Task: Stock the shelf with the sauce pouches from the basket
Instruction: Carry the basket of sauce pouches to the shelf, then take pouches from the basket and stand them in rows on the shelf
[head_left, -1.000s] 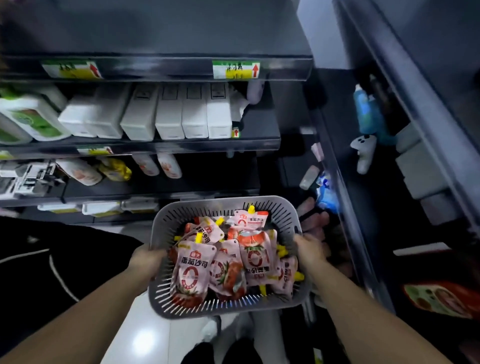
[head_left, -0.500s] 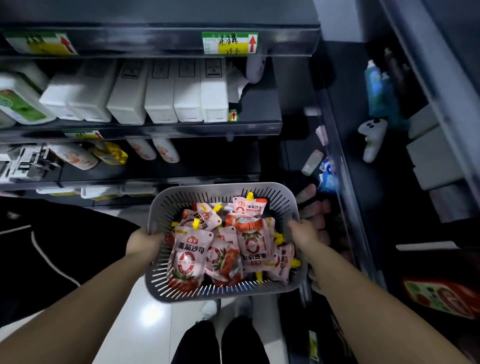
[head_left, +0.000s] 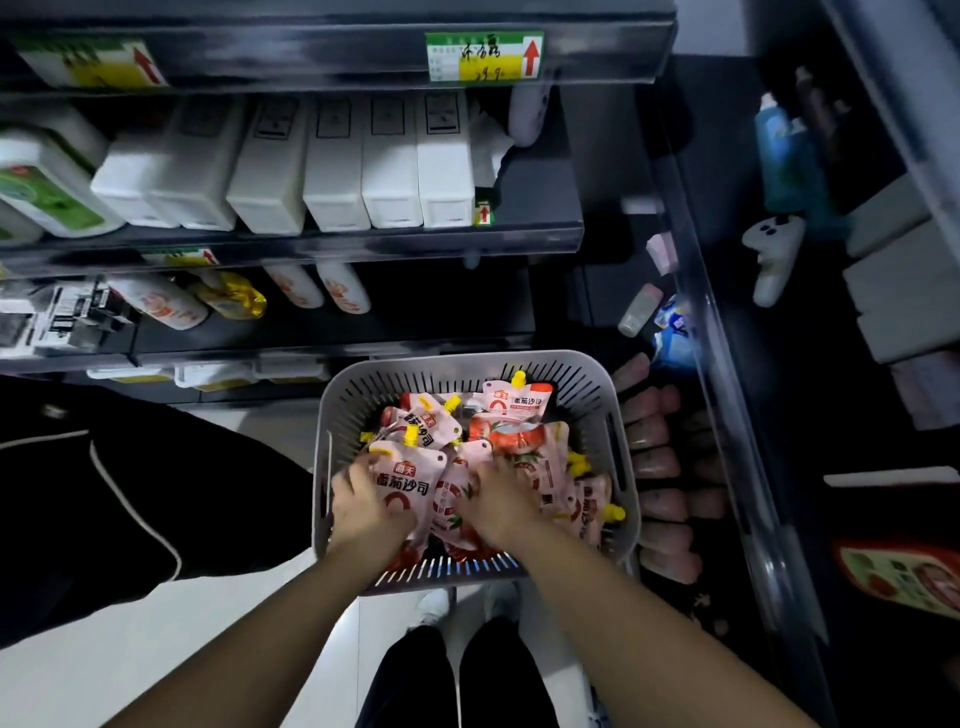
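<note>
Sauce pouches are piled high in the basket, pink and red with little yellow caps. That is where all of them are right now.

The big dark shelf is up past both grips. A row of white boxes stands on it. The lower shelf is just past the far side of the basket. It has a long bare part.

The grey basket has slits in its walls. Both grips are inside it. Neither one holds the basket, and I can't see what it sits on.

Some pink things lie in rows to the right of the right grip, outside the basket. It is dark and blurry there, so they may be more pouches.

The left grip is curled on the front pouch, the one nearest the person. Its fingers hook over that pouch's left edge. The right grip is just beside it, pushed down into the pile. Its fingers are hidden, so I cannot tell if it pinches anything.

I think the job is only starting. The basket looks full, and no pouch has left it for the shelf yet. Lifting out the first one seems to be the step now. Nearly all the work is left.
</note>
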